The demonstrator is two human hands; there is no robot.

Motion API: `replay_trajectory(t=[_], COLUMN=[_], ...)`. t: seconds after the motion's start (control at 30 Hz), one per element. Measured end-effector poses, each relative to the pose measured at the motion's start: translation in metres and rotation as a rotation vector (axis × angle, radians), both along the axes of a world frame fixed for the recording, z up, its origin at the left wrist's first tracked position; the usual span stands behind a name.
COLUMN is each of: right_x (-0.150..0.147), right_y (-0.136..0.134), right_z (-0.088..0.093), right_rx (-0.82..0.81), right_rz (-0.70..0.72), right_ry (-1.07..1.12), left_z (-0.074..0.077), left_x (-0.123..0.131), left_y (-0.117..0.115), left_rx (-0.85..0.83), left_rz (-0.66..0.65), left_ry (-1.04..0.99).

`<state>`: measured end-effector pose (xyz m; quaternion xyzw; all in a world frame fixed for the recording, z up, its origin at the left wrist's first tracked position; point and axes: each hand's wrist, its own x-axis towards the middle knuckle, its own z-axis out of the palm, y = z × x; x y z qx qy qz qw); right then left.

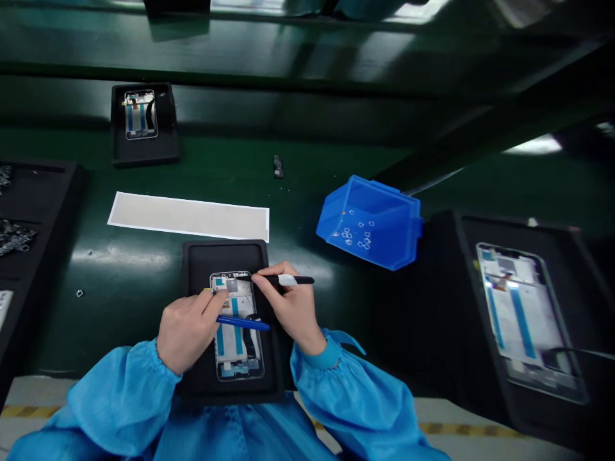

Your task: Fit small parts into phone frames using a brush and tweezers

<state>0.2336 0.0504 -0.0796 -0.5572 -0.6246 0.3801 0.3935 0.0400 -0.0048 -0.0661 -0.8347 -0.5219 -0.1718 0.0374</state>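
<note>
A phone frame [239, 346] with blue strips lies in a black foam tray [199, 259] in front of me. My left hand [189, 330] is closed around a blue pen-like tool [250, 324], its fingertips resting at the upper left of the phone frame. Pinched in my right hand [295, 307] are black tweezers [302, 280] with a white band. Their tips point left, at the top edge of the phone frame. Whether a small part sits between the tips is too small to tell.
Beyond the tray lies a white-edged beige strip [187, 216]. A blue bin [384, 224] with small ring-like pieces stands to the right. Other phone frames sit in a back tray [168, 144] and a right tray [473, 307]. A compartmented black tray [41, 192] stands left; a small dark part [278, 166] lies behind.
</note>
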Motion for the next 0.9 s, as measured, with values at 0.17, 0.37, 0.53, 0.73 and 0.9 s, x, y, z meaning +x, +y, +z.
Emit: replay_trajectory(t=[0.17, 0.37, 0.53, 0.73, 0.9], right_x=[0.0, -0.005, -0.007, 0.002, 0.001], right_y=[-0.001, -0.006, -0.007, -0.004, -0.003], right_z=[0.0, 0.005, 0.001, -0.006, -0.001], right_rx=[0.026, 0.155, 0.205, 0.257, 0.432], right_rz=[0.029, 0.047, 0.026, -0.029, 0.192], right_ry=[-0.014, -0.064, -0.051, 0.063, -0.386], left_z=[0.001, 0.0, -0.002, 0.019, 0.069], left_x=[0.0, 0.0, 0.001, -0.015, -0.073], left_y=[0.0, -0.001, 0.0, 0.003, 0.075], left_rx=[0.002, -0.002, -0.033, -0.155, -0.238], left_rz=[-0.006, -0.009, -0.003, 0.062, 0.413], left_ry=[-0.01, -0.002, 0.002, -0.091, 0.028])
